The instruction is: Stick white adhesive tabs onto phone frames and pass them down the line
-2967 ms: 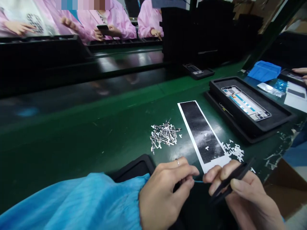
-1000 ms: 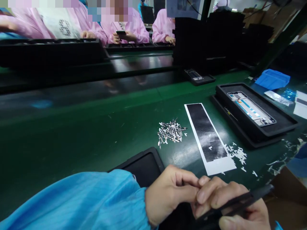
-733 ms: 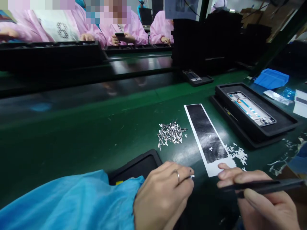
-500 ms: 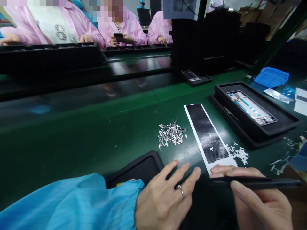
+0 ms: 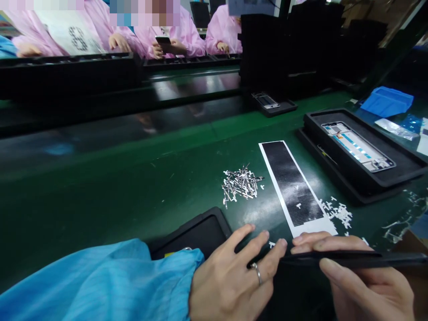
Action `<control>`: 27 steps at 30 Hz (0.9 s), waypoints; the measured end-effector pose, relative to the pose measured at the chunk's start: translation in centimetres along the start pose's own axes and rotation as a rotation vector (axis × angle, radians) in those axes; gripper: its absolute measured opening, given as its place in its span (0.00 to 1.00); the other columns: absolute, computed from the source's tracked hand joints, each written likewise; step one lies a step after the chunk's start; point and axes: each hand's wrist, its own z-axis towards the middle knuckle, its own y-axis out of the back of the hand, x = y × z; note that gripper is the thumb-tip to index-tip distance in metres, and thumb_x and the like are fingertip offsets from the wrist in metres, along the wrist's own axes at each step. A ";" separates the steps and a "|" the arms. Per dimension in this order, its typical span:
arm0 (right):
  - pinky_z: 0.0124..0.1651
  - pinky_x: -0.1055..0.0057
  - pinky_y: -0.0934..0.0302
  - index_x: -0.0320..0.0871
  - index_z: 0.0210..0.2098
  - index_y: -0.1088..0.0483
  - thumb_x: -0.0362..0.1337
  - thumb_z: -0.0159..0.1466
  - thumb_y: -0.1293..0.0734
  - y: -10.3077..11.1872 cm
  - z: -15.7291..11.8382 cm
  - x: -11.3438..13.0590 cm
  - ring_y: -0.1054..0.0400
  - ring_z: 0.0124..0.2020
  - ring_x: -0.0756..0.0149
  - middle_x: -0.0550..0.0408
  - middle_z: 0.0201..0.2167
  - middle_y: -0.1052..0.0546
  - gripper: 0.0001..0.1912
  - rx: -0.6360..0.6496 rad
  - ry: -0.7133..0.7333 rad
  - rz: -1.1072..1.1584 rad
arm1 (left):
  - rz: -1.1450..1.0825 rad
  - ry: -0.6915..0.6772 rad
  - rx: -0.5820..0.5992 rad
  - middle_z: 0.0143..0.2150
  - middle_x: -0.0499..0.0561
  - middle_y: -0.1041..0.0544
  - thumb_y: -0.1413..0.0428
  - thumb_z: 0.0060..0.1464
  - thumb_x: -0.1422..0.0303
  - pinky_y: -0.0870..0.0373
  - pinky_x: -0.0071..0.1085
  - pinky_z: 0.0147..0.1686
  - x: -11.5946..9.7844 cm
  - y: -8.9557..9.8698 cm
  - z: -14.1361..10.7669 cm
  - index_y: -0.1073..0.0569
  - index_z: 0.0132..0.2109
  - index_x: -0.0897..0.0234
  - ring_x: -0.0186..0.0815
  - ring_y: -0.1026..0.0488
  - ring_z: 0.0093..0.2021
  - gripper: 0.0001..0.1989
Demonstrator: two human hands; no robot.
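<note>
From the head camera, I am resting my left hand [image 5: 234, 276] flat with fingers spread on the black tray [image 5: 194, 234] at the near edge of the green belt [image 5: 117, 187]. My right hand [image 5: 361, 281] is pinching black tweezers [image 5: 351, 258], tips pointing left, just below the black sticker sheet [image 5: 294, 187].

1. My left hand [image 5: 230, 281] lies flat, palm down, fingers spread, forearm in from the left.
2. My right hand [image 5: 364, 281] is closed in a pinch, thumb on top, fingertips beside the left's.
</note>
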 end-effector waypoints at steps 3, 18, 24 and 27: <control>0.47 0.68 0.31 0.49 0.38 0.25 0.32 0.61 0.33 0.0 0.1 -0.1 0.28 0.42 0.60 0.54 0.35 0.22 0.08 0.005 -0.006 0.010 | 0.012 0.004 -0.006 0.51 0.50 0.25 0.54 0.57 0.79 0.41 0.41 0.57 -0.1 0.0 0.1 0.28 0.25 0.64 0.39 0.29 0.49 0.17; 0.42 0.65 0.28 0.50 0.35 0.23 0.34 0.60 0.32 0.7 0.4 -0.1 0.27 0.38 0.57 0.52 0.31 0.22 0.06 0.010 -0.088 0.104 | 0.010 0.044 -0.047 0.44 0.52 0.21 0.57 0.58 0.79 0.38 0.39 0.53 -0.2 -0.2 0.6 0.28 0.28 0.64 0.37 0.28 0.45 0.17; 0.42 0.67 0.28 0.49 0.35 0.23 0.32 0.60 0.32 0.8 0.1 -0.4 0.26 0.36 0.57 0.53 0.31 0.22 0.07 -0.083 -0.010 -0.018 | -0.361 0.544 0.062 0.22 0.46 0.27 0.56 0.58 0.73 0.35 0.28 0.32 0.0 1.4 1.5 0.24 0.32 0.61 0.32 0.32 0.24 0.16; 0.45 0.70 0.30 0.47 0.36 0.23 0.30 0.60 0.32 1.2 -0.1 -0.7 0.27 0.40 0.56 0.52 0.34 0.22 0.08 -0.063 0.004 -0.129 | -0.564 0.933 0.337 0.24 0.46 0.23 0.49 0.51 0.72 0.36 0.29 0.37 0.4 2.9 3.0 0.21 0.37 0.60 0.35 0.28 0.30 0.12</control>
